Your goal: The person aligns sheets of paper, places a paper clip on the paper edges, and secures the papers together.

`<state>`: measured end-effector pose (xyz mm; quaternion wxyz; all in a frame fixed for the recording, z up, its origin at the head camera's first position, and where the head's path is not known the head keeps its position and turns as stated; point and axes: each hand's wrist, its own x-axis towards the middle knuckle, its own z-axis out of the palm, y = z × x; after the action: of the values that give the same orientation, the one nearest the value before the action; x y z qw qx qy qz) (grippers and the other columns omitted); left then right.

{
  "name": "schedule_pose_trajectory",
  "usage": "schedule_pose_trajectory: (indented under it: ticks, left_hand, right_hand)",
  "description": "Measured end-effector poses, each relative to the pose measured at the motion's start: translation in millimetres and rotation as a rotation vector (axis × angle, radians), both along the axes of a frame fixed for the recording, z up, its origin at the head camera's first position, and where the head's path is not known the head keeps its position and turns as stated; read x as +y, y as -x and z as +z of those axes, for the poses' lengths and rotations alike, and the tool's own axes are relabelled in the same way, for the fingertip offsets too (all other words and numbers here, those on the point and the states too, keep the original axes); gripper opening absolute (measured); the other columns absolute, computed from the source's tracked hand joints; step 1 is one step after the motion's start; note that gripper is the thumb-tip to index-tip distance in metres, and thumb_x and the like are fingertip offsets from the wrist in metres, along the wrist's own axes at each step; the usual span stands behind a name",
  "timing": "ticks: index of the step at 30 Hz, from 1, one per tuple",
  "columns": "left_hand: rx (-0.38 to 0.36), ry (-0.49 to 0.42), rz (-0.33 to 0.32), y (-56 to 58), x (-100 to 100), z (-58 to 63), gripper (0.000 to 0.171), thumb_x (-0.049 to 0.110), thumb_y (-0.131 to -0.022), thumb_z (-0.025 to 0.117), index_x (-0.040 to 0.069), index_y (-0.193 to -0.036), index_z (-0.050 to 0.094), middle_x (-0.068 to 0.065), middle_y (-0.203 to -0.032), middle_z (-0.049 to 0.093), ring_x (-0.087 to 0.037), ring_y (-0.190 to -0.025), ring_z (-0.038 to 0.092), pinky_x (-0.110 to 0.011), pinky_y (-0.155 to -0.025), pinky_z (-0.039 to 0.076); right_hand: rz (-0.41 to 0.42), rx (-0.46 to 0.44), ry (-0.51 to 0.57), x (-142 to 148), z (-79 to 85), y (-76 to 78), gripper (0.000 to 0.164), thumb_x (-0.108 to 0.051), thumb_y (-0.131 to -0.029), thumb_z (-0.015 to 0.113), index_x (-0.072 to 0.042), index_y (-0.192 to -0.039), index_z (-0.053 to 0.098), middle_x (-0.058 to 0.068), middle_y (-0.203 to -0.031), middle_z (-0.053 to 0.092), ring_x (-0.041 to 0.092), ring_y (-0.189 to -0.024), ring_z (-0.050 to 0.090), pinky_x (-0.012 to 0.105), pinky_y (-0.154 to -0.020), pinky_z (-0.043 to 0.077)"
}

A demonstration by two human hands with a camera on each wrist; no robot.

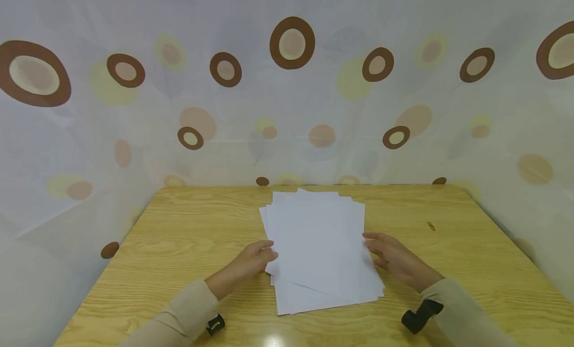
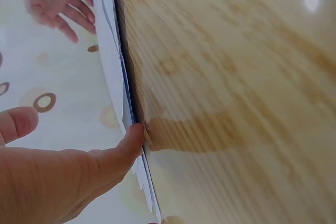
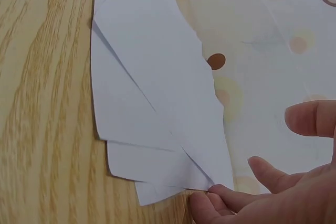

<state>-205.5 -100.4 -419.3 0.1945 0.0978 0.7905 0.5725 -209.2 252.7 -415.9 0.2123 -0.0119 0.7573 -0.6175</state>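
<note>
A loose stack of white paper sheets (image 1: pixel 320 247) lies on the wooden table, its edges uneven and some sheets turned askew. My left hand (image 1: pixel 249 261) is at the left edge of the stack. In the left wrist view, a fingertip (image 2: pixel 135 132) of that hand touches the paper edge, with the thumb held apart. On the opposite side, my right hand (image 1: pixel 398 260) has its fingertips against the right edge. The right wrist view shows its fingers (image 3: pixel 231 198) at a corner of the sheets (image 3: pixel 152 77), thumb raised away. Neither hand is curled round the paper.
An orange paper clip (image 1: pixel 431 226) lies on the table (image 1: pixel 193 222) to the right of the stack. A pale curtain with brown rings (image 1: pixel 269 102) encloses the table's back and sides. Dark bands with camera mounts are on both wrists.
</note>
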Motion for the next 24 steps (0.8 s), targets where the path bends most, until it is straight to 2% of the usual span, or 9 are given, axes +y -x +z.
schedule_pose_trajectory:
  ticks: [5,9,16,24]
  left_hand:
    - [0.0,0.003,-0.015,-0.8,3.6,-0.3,0.055,0.021,-0.099,0.048,-0.01,-0.142,0.033,-0.033,-0.14,0.041,-0.045,-0.129,0.041,-0.053,-0.102,0.039]
    - [-0.009,0.001,-0.014,-2.5,4.9,-0.2,0.054,0.021,-0.1,0.049,-0.009,-0.142,0.033,-0.033,-0.142,0.038,-0.046,-0.131,0.039,-0.054,-0.103,0.038]
    - [-0.03,-0.041,-0.022,-2.0,5.4,-2.5,0.054,0.019,-0.1,0.048,-0.008,-0.143,0.032,-0.034,-0.146,0.031,-0.046,-0.135,0.032,-0.055,-0.105,0.035]
    - [-0.066,-0.069,-0.025,-1.6,5.0,-3.6,0.059,0.02,-0.099,0.049,-0.006,-0.146,0.024,-0.034,-0.148,0.027,-0.045,-0.137,0.028,-0.055,-0.106,0.034]
  right_hand:
    - [-0.023,-0.023,0.008,-6.4,0.0,-0.7,0.058,-0.021,-0.103,0.04,0.005,-0.149,0.016,0.028,-0.156,0.006,0.046,-0.141,0.008,0.053,-0.109,0.029]
    - [-0.024,-0.028,0.002,-8.3,0.9,-0.8,0.058,-0.022,-0.103,0.039,0.005,-0.149,0.015,0.028,-0.155,0.006,0.047,-0.141,0.008,0.053,-0.107,0.03]
    - [-0.016,-0.034,0.05,-9.3,3.2,1.1,0.058,-0.022,-0.105,0.037,0.006,-0.149,0.012,0.03,-0.155,0.002,0.047,-0.141,0.007,0.055,-0.114,0.017]
    - [-0.037,-0.04,0.07,-7.1,1.4,2.3,0.06,-0.022,-0.104,0.039,0.006,-0.149,0.012,0.03,-0.155,0.005,0.048,-0.14,0.012,0.055,-0.112,0.023]
